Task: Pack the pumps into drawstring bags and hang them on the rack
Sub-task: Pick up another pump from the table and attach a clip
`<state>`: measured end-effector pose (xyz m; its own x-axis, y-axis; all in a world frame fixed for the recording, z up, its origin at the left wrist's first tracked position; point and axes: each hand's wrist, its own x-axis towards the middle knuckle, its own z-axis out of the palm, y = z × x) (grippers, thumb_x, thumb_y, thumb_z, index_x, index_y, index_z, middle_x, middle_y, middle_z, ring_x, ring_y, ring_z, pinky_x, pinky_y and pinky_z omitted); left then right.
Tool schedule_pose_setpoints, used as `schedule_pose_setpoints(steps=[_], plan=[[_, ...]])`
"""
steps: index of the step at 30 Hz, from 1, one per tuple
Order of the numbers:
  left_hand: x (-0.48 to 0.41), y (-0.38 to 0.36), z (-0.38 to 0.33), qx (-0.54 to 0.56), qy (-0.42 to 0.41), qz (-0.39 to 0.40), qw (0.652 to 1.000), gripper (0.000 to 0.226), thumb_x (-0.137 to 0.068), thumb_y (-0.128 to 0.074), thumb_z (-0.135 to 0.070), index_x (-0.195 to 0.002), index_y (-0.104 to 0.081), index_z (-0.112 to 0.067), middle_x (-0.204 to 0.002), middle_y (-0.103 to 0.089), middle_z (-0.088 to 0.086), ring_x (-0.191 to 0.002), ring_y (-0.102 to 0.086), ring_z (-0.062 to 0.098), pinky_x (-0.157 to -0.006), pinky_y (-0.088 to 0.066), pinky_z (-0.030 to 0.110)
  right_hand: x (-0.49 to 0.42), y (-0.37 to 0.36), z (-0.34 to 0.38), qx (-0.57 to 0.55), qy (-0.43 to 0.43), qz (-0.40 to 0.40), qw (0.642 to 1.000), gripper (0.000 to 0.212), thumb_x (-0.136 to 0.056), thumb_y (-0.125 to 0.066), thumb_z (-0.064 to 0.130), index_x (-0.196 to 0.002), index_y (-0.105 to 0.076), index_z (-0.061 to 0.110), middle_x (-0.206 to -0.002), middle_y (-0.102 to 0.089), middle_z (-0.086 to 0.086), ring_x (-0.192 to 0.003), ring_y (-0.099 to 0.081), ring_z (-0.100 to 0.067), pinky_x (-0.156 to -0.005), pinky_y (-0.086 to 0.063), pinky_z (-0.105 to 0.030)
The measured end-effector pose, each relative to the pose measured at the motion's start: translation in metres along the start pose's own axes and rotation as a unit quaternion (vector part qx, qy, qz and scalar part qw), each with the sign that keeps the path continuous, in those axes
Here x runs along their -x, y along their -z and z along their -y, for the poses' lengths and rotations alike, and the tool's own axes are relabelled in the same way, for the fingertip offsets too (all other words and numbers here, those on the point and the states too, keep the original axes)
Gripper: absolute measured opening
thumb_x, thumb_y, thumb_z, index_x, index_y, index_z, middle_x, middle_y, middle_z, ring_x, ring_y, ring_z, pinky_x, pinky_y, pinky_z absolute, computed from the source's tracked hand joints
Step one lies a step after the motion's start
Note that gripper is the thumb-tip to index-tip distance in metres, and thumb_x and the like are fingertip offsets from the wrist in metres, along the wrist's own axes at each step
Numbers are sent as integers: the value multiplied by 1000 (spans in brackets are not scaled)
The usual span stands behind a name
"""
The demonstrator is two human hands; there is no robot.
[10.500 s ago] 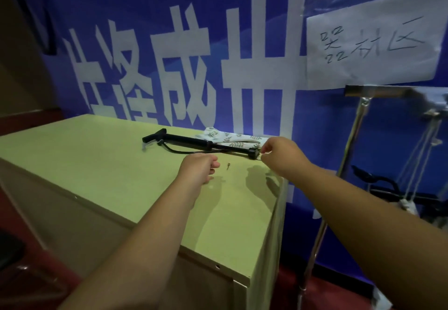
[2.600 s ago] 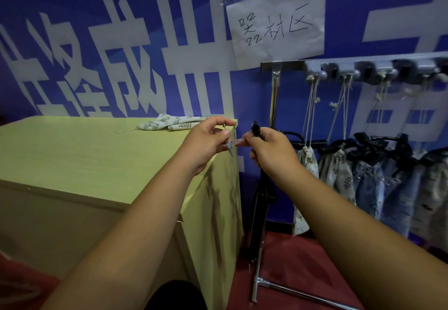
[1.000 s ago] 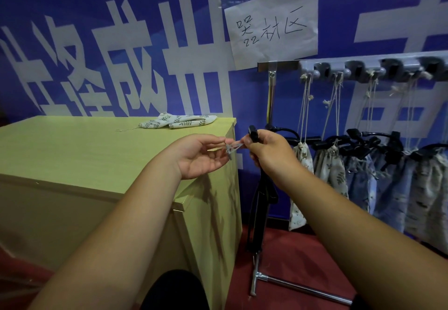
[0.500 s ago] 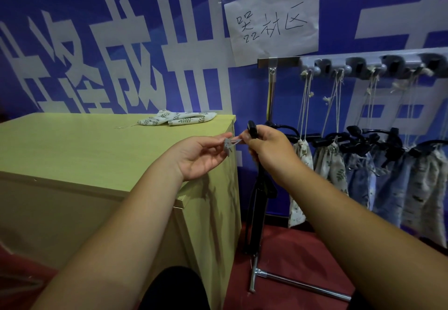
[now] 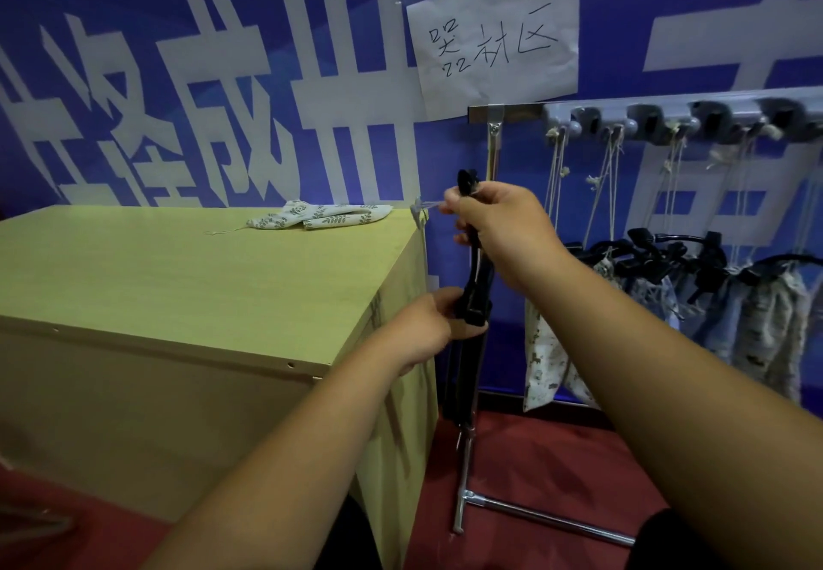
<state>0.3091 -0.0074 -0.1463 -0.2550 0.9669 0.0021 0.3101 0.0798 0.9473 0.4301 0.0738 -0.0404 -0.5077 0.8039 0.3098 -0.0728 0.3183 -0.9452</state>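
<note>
Black pump [image 5: 473,302] is upright in both hands, off the right edge of the wooden cabinet [image 5: 178,284], not yet bagged. Progress, as a judgement: mostly done. Several filled bags [image 5: 766,311] already hang by their cords from the rack [image 5: 668,117], to the right of the right hand and behind it. One empty leaf-print drawstring bag [image 5: 320,217] lies on the cabinet top, left of the right hand and above the left. Left to do: get this pump into that bag, pull the cord, hang it on a free hook.

Right hand [image 5: 503,226] is closed around the pump's upper end, fingers curled tight. A small thin clear-looking piece [image 5: 423,206] sticks out to its left; too small to identify, looks pinched at its fingertips. Left hand [image 5: 423,324] sits lower, just below the right, wrapped around the pump's thicker mid section. Both hands clamped on the pump, neither touching cabinet or bag.
</note>
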Motion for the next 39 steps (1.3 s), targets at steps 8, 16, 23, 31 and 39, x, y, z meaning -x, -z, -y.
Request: schedule_pose_setpoints(steps=[8, 16, 23, 31, 39], plan=[[-15, 31, -56, 16, -55, -124, 991, 25, -95, -80, -24, -120, -74, -25, -97, -79, -15, -78, -72, -5, -67, -53, 24, 18, 25, -41, 144, -79, -69, 984, 22, -105, -57, 19, -127, -59, 21, -121, -68, -7, -79, -60, -13, -63, -45, -31], [-25, 35, -113, 103, -105, -224, 963, 37, -90, -83, -41, -118, -73, -19, -108, -80, -1, -95, -78, 16, -66, -60, 29, 41, -24, -65, 290, -93, 59, 951, 58, -93, -81, 51, -125, -48, 17, -111, -61, 0, -95, -64, -20, -74, -57, -38], [-23, 52, -81, 83, 53, -211, 973, 76, -95, -47, -80, -111, -70, -10, -98, -71, 0, -78, -62, 20, -68, -55, 36, 15, -20, -44, 230, -91, 33, 968, 26, -98, -70, 26, -114, -56, 11, -102, -66, -7, -78, -61, -16, -57, -45, -30], [-11, 44, -19, 105, 370, 11, 923, 96, -103, -20, -77, -158, -29, 2, -108, -75, 20, -85, -76, 31, -71, -60, 45, -4, -11, -8, 70, -83, 33, 994, 30, -97, -68, 12, -113, -52, 31, -113, -73, -16, -101, -79, -35, -86, -66, -58], [-35, 46, -22, 246, 228, -97, 937, 22, -106, -52, -6, -123, -66, -8, -105, -74, 8, -85, -71, 24, -70, -61, 37, -20, -21, -5, 114, -33, 26, 993, 21, -99, -68, 36, -118, -59, 34, -105, -73, 3, -98, -74, -20, -83, -63, -44]])
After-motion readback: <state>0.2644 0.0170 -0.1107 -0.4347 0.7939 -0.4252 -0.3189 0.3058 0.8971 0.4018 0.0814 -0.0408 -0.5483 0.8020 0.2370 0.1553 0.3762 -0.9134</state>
